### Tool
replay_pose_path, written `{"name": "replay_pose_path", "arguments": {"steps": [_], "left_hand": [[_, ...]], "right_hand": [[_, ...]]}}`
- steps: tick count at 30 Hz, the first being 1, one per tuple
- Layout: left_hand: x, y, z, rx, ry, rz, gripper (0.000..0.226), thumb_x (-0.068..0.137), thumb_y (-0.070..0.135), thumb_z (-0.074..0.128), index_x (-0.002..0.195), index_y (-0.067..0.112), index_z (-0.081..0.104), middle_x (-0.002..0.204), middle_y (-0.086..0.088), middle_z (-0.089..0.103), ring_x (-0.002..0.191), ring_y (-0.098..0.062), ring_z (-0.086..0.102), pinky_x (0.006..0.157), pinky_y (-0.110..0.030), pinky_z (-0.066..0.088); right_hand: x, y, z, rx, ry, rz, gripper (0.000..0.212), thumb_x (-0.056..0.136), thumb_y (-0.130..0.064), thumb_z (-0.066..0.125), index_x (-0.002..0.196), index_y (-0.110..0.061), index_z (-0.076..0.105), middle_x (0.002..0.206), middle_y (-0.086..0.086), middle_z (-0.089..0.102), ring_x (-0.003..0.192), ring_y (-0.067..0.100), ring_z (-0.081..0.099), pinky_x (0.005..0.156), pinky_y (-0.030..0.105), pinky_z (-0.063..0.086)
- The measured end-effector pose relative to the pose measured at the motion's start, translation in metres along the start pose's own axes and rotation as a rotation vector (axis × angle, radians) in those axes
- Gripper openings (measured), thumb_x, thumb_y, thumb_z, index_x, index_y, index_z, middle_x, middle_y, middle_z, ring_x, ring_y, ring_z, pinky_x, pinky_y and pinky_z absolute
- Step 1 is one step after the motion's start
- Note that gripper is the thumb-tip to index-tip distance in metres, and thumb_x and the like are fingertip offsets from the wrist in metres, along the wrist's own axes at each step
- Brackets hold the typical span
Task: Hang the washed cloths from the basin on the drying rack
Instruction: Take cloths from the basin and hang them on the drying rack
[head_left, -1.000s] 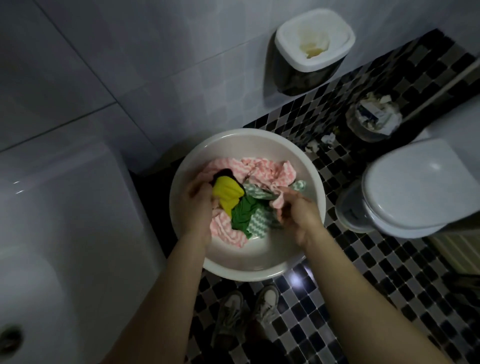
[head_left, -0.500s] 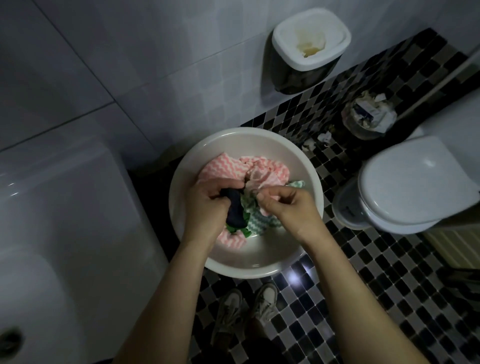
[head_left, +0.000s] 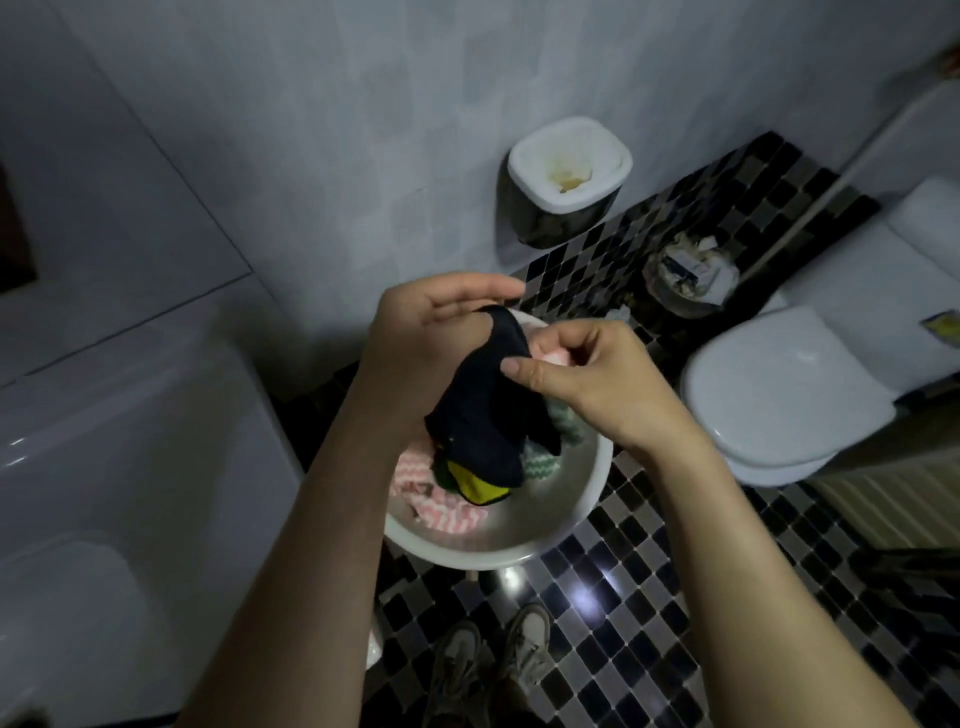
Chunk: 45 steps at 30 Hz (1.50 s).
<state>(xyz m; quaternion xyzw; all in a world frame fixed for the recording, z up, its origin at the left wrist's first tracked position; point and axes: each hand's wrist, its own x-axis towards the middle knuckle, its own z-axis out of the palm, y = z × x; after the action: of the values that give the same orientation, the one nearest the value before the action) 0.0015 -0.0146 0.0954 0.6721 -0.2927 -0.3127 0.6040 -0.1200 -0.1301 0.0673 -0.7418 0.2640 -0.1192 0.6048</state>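
The step in hand is drawing 1 cloth out of the heap. The dark cloth (head_left: 485, 415) hangs above the basin (head_left: 519, 557), its top end caught between thumb and forefinger of the left hand (head_left: 431, 338), whose other fingers lie nearly straight. The right hand (head_left: 597, 384) pinches the cloth's upper edge under its thumb, the fingers curled behind; something pink shows at those fingers, and I cannot tell if it is held too.

To do this well, lift until the lower end is clear of the heap, so that no neighbour rides up with it. Let it drip over the basin, not over the tiled floor (head_left: 649, 597). Then walk the 2 hands apart along 1 edge to find its corners and shake it flat, since a bunched cloth will likely dry badly on a bar. The drying rack is not in view, so the carry probably means turning away from here.

The dark cloth is crumpled into a thick, limp fold and looks heavy with water. A yellow patch (head_left: 470, 483) sits at its foot; whether that is its own face or a separate cloth is unclear. Under it lie a pink zigzag cloth (head_left: 441, 512) and a green zigzag cloth (head_left: 540, 460), both in the basin on the floor.
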Motion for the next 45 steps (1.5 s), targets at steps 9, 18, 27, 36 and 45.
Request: {"name": "replay_pose_path", "arguments": {"steps": [9,18,27,36,45], "left_hand": [[-0.006,0.014,0.007,-0.079,-0.319,-0.109,0.030,0.072,0.022,0.070,0.101,0.028,0.066,0.078,0.007,0.075,0.079,-0.002,0.070,0.076,-0.015,0.051],[-0.014,0.018,0.013,0.205,-0.037,0.142,0.029,0.087,0.020,0.070,0.068,0.042,0.070,0.063,0.015,0.068,0.063,0.001,0.057,0.062,-0.016,0.044],[-0.016,0.040,0.000,0.551,0.033,0.269,0.044,0.098,0.031,0.051,0.058,0.016,0.040,0.053,0.003,0.036,0.053,-0.012,0.036,0.055,-0.032,0.027],[-0.006,0.016,-0.009,0.179,0.283,0.150,0.043,0.094,0.037,0.052,0.057,0.018,0.041,0.053,0.009,0.034,0.055,-0.013,0.033,0.059,-0.033,0.028],[-0.020,0.051,-0.009,0.159,0.010,0.222,0.023,0.094,0.023,0.060,0.073,0.024,0.067,0.054,0.019,0.062,0.054,0.009,0.053,0.057,-0.012,0.042]], "right_hand": [[-0.025,-0.052,-0.018,0.499,-0.067,-0.066,0.031,0.072,0.009,0.067,0.064,-0.015,0.050,0.087,0.022,0.055,0.081,0.029,0.059,0.074,0.035,0.052],[-0.055,-0.060,-0.028,0.375,0.251,0.055,0.027,0.079,0.013,0.064,0.097,-0.006,0.072,0.079,0.027,0.059,0.066,0.028,0.052,0.065,0.034,0.048],[-0.080,-0.061,-0.032,-0.254,0.239,0.090,0.027,0.088,-0.016,0.068,0.070,0.002,0.059,0.061,0.001,0.059,0.051,0.006,0.053,0.049,0.020,0.045],[-0.054,-0.026,0.004,0.457,0.250,0.154,0.005,0.087,-0.006,0.068,0.088,-0.005,0.063,0.064,-0.001,0.058,0.057,0.009,0.058,0.060,0.025,0.056],[-0.050,-0.027,0.012,0.210,0.019,0.194,0.056,0.084,-0.005,0.068,0.136,-0.019,0.052,0.136,0.001,0.052,0.122,0.022,0.053,0.087,0.040,0.056]]}}
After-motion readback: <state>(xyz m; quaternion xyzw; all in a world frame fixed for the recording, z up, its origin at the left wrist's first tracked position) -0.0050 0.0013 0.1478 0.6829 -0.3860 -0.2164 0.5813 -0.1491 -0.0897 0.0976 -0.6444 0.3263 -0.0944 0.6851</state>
